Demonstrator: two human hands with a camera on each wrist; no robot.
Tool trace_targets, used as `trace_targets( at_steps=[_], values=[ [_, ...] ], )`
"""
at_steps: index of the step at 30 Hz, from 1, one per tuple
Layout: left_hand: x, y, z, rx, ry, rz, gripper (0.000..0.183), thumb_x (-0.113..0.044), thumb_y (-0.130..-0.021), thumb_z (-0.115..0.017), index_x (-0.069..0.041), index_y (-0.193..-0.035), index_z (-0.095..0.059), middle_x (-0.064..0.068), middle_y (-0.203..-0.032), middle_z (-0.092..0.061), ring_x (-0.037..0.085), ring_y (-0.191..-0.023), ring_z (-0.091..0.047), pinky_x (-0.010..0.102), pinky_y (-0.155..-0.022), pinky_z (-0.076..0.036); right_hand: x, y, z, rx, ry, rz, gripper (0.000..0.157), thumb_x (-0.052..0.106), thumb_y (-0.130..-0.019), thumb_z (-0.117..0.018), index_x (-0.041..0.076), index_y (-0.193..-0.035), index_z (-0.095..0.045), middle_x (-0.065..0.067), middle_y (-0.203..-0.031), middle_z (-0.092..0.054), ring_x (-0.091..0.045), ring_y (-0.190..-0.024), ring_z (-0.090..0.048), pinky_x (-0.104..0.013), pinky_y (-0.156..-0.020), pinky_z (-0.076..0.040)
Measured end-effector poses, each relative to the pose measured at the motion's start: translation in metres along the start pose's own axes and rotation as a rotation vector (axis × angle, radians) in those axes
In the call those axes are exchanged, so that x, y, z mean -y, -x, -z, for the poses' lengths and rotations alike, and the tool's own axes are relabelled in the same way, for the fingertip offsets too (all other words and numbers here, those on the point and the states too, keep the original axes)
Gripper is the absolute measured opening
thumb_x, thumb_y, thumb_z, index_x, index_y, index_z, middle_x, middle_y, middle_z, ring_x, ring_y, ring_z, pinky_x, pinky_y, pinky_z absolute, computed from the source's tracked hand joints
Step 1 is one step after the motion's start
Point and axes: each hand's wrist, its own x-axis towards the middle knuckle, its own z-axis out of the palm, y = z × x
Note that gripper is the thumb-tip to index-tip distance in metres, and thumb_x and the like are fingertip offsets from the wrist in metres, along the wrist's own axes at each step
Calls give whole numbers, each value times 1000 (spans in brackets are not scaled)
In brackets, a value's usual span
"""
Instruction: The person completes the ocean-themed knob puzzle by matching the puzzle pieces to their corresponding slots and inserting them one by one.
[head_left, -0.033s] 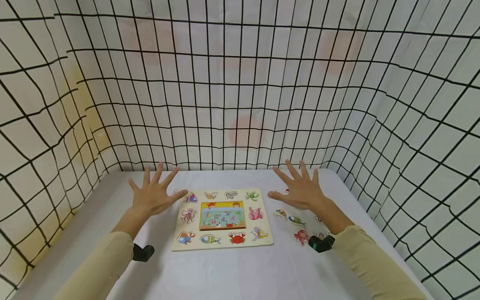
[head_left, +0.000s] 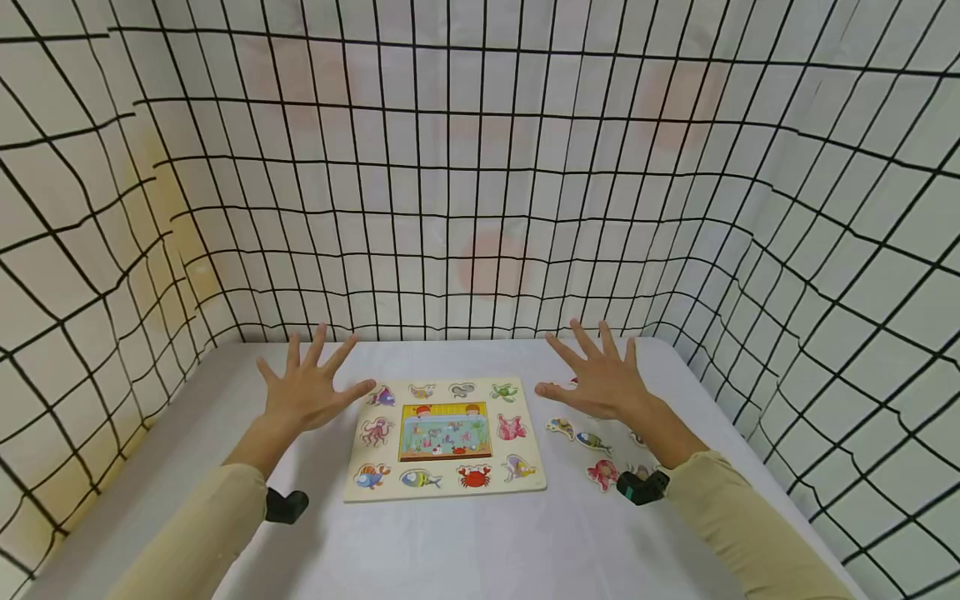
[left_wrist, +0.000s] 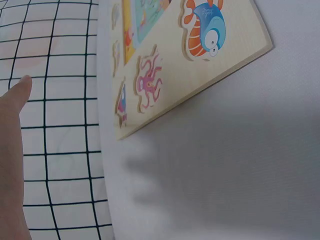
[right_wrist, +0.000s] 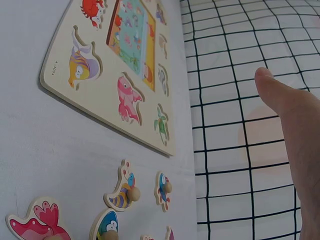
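A wooden puzzle board (head_left: 447, 492) with sea-animal shapes and an aquarium picture lies flat on the white table. My left hand (head_left: 302, 400) is held with fingers spread beside the board's left edge, holding nothing. On the other side my right hand (head_left: 602, 383) is likewise spread, above loose puzzle pieces it partly hides. Among these pieces are a striped fish piece (head_left: 592, 441) and a pink piece (head_left: 603, 474). In the right wrist view, a yellow-and-purple piece (right_wrist: 120, 195) shows a round wooden knob. Only part of the left hand (left_wrist: 12, 165) appears in the left wrist view.
White walls with a black grid (head_left: 480, 192) enclose the table (head_left: 450, 550) at the back and both sides. A dark wrist device (head_left: 286, 506) sits at the left wrist, and another (head_left: 642, 487) at the right.
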Motion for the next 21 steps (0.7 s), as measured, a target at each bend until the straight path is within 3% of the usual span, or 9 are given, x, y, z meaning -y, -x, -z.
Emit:
trace_targets(
  at_steps=[7,14,21],
  values=[
    [1,2,0,-18,14,11,95,-84,-90,-42,-30,-166,-22,17,-172,-1,52,-151,14,86,-100,15,1,-1,-1,16,1,0,97,87,-88,-41,34,-166,-22,-13,-173,-6,-52,-153,5,-80,-110,8],
    [4,2,-1,-10,10,15,96,-85,-90,-39,-33,-167,-17,16,-172,3,50,-152,15,86,-101,15,1,1,-1,14,-11,9,94,86,-90,-41,33,-166,-25,-12,-172,-12,-51,-153,-1,-81,-111,4],
    [7,5,-6,-9,30,-19,95,-83,-92,-40,-31,-167,-16,19,-172,1,52,-153,4,84,-106,8,-1,6,-1,15,-32,33,92,82,-91,-46,30,-165,-29,-11,-172,-15,-52,-153,-5,-81,-111,2]
  ],
)
